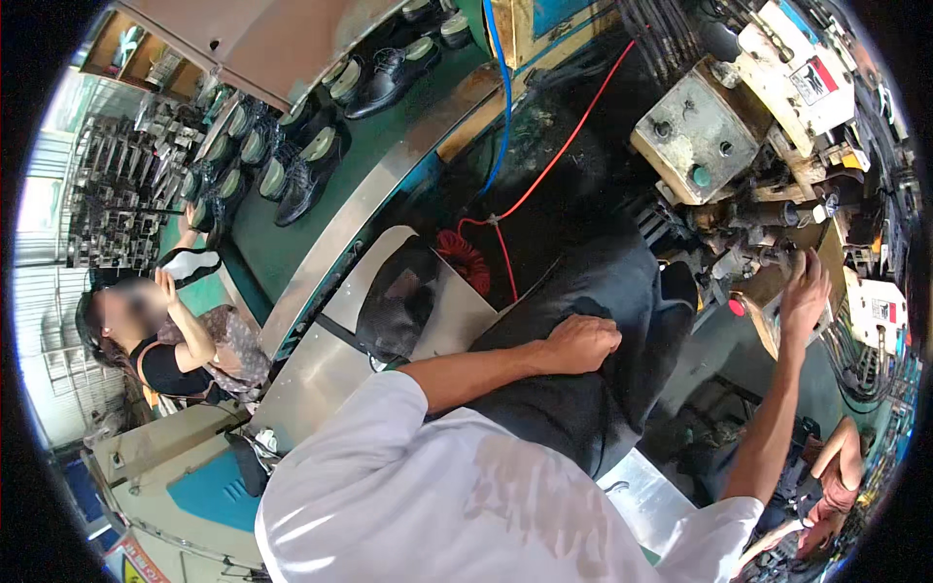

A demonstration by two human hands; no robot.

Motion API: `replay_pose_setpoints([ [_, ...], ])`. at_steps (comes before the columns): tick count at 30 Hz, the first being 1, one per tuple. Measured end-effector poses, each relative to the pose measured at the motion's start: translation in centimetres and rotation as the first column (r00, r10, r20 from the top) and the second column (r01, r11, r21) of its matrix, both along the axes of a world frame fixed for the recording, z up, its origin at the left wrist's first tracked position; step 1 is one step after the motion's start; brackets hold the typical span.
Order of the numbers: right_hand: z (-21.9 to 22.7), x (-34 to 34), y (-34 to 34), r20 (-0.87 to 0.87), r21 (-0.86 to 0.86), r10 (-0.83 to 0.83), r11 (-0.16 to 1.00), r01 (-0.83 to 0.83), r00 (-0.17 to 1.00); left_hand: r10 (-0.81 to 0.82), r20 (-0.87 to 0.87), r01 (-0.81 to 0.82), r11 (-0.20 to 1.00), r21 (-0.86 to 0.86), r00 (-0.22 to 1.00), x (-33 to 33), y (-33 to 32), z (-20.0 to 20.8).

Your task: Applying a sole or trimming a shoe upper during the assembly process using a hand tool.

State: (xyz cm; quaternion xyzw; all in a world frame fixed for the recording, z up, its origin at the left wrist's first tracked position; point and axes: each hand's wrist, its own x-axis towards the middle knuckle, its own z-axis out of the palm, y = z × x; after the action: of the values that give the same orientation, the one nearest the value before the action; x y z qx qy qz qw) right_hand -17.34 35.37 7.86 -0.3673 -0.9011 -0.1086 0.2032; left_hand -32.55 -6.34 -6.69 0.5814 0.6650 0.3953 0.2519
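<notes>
1. Rests the left hand [583, 342] on the dark trousers [637, 291], below and left of the grey control box [695, 136], with fingers curled into a narrow, loose fist; cannot tell about anything inside.
2. Reaches with the right hand [805, 291] in among the machinery, below and right of the control box, with fingers bent and partly drawn together. Cannot tell between gripping and merely touching from this angle.
3. Find the dark machine part [785, 255] right at those fingertips, also below and right of the control box.
4. Notice a red cap [736, 305] below the control box, and a green button [701, 176] on its face near the lower edge.
5. Trace a red hose [573, 131] left of the control box, leading down to a red coil [465, 260]; farther left, see a blue hose [502, 97].
6. See black shoes [389, 80] on a green counter [287, 253], well left of the control box.
7. Spot a co-worker [165, 340] far left of and below the control box, with a black-and-white shoe-shaped piece [199, 260] at the hands.
8. Spot another person [834, 497] well below and right of the control box, partly hidden by clutter.
</notes>
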Motion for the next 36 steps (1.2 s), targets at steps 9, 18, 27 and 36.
replay_pose_setpoints([
  [9, 1.2, -1.5, 2.4, 0.153, -0.273, -0.079, 0.955, 0.119, 0.985, -0.079, -0.112, 0.056, 0.979, -0.194, 0.991, 0.8, 1.4, 1.9],
  [18, 2.9, -4.7, 1.9, 0.003, -0.414, 0.093, 0.906, -0.083, 0.996, -0.107, 0.086, 0.126, 0.957, -0.260, 0.991, 3.5, 3.5, 4.2],
  [27, 0.4, -3.6, 5.4, 0.125, -0.300, -0.011, 0.953, 0.049, 0.992, 0.021, 0.191, 0.000, 0.994, -0.108, 0.981, 3.9, 2.3, -0.8],
  [36, -3.0, -0.9, 11.3, 0.379, -0.172, -0.018, 0.981, 0.090, 0.925, -0.107, 0.264, -0.050, 0.849, 0.527, 0.959, 0.6, -1.1, 8.5],
])
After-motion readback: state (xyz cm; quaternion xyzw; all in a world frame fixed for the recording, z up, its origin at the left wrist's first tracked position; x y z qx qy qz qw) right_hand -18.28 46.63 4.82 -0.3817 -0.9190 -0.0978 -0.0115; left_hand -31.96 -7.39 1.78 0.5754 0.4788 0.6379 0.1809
